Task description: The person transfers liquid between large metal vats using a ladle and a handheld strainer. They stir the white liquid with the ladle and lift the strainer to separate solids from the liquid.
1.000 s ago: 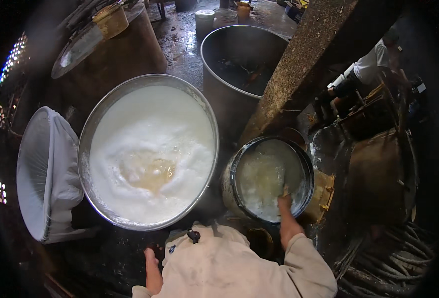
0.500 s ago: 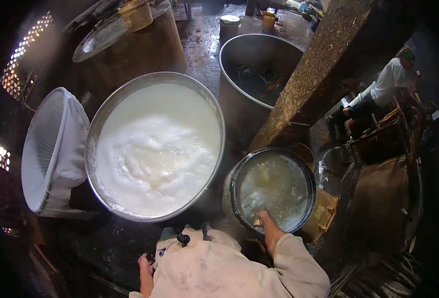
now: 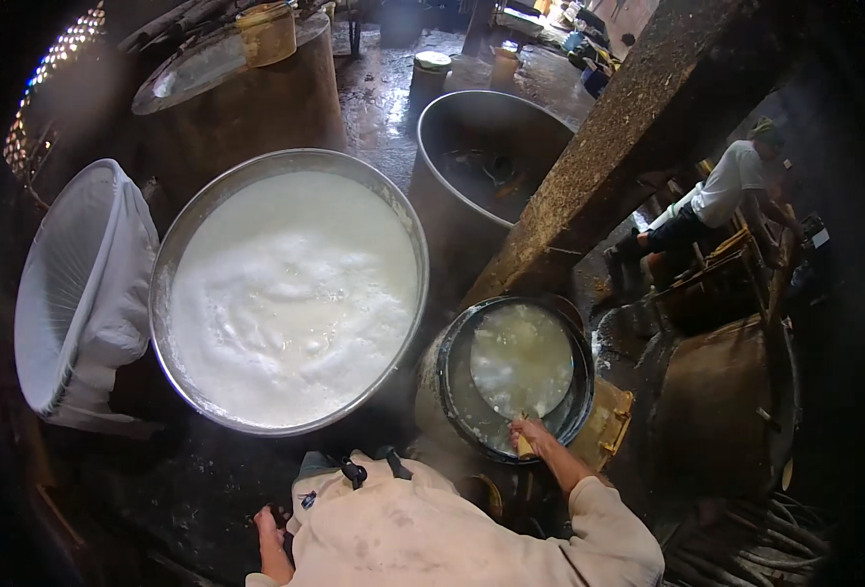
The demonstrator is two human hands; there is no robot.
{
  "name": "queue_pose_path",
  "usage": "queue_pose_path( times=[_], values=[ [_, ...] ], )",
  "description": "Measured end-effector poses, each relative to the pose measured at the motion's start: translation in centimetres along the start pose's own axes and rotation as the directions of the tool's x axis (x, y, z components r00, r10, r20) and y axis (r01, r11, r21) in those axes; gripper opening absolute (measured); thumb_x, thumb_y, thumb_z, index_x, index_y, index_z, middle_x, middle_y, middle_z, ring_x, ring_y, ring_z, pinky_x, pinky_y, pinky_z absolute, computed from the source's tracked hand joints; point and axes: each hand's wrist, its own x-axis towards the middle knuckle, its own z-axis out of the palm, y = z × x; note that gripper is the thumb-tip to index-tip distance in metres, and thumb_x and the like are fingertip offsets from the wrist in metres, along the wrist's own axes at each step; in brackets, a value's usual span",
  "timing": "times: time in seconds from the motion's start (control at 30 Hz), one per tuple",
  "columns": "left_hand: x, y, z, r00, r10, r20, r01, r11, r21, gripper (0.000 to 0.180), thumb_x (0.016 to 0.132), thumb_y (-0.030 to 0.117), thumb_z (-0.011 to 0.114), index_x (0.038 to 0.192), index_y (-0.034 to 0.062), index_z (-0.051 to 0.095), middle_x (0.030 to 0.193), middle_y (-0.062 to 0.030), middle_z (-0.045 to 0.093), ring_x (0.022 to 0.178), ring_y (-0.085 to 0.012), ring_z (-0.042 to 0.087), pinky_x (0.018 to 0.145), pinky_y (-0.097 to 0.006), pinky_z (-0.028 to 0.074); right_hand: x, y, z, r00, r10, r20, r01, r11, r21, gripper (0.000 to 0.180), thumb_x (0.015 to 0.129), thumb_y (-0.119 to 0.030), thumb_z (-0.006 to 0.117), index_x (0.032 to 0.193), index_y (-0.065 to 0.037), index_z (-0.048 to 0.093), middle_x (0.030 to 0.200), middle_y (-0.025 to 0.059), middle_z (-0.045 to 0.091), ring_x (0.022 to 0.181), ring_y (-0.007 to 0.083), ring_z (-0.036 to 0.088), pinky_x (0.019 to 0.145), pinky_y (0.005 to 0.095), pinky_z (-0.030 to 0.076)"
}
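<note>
My right hand [image 3: 527, 430] is closed round the short yellowish handle of a wide round dipper [image 3: 520, 367]. The dipper lies inside a dark-rimmed metal pot [image 3: 449, 391] at the front right, filled with cloudy, pale liquid. Its round edge stands out against the liquid around it. My left hand [image 3: 272, 536] hangs low beside my body at the lower left, fingers loosely apart, with nothing visible in it. Left of the pot stands a large metal vat [image 3: 418, 323] of white, foamy liquid, which neither hand touches.
A cloth-lined round strainer [image 3: 36, 382] leans left of the vat. Beyond stand a dark open drum [image 3: 422, 147] and a big brown barrel [image 3: 295, 103]. A thick wooden post [image 3: 589, 157] slants behind the pot. Another person [image 3: 731, 186] bends over at the far right; sticks [image 3: 775, 538] lie lower right.
My right hand has drawn the dipper up, so its round, full bowl now shows at the liquid's surface. The whole view has shifted slightly; my left hand stays low at my side.
</note>
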Motion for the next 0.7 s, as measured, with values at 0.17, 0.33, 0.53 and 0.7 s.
queue_pose_path(
  times=[0.17,0.33,0.53,0.7],
  values=[
    [1.9,-0.7,0.7,1.0,-0.013,-0.002,0.013,1.0,0.005,0.013,0.076,0.014,0.047,0.081,0.0033,0.054,0.065,-0.009,0.052,0.056,-0.021,0.053,0.052,-0.034,0.05,-2.8,-0.5,-2.8,0.996,0.074,-0.053,-0.074,0.997,-0.009,0.01,0.081,-0.009,0.05,0.078,0.001,0.051,0.055,0.0052,0.045,0.043,0.0151,0.044,0.039,0.0309,0.04],
    [6.2,-3.3,-2.5,0.996,-0.089,-0.002,0.088,0.994,-0.068,0.017,0.074,0.015,0.049,0.084,0.0026,0.055,0.07,-0.0092,0.054,0.059,-0.0218,0.054,0.056,-0.036,0.05,-10.1,-4.1,3.0,0.989,0.058,-0.136,-0.079,0.986,-0.149,0.007,0.079,-0.004,0.051,0.077,0.002,0.051,0.05,0.0057,0.045,0.04,0.0167,0.044,0.037,0.0308,0.039],
    [10.2,-4.9,-4.6,0.97,-0.179,0.162,0.198,0.974,-0.11,0.034,0.08,0.024,0.048,0.107,0.0045,0.047,0.083,-0.0107,0.058,0.068,-0.0249,0.057,0.06,-0.041,0.048,-13.5,-6.2,10.7,0.997,-0.042,-0.067,0.007,0.891,-0.454,0.007,0.076,-0.003,0.056,0.072,0.002,0.053,0.05,0.007,0.048,0.04,0.0171,0.047,0.037,0.0303,0.04],
    [11.5,-1.7,-6.2,0.978,-0.169,0.118,0.182,0.978,-0.103,0.034,0.082,0.028,0.043,0.11,0.0095,0.046,0.092,-0.0089,0.058,0.07,-0.0218,0.056,0.057,-0.036,0.047,-13.1,-6.8,22.2,0.999,0.032,-0.005,-0.03,0.892,-0.451,0.006,0.074,-0.001,0.057,0.07,0.002,0.053,0.052,0.0071,0.049,0.04,0.0162,0.047,0.036,0.029,0.04]
  ],
)
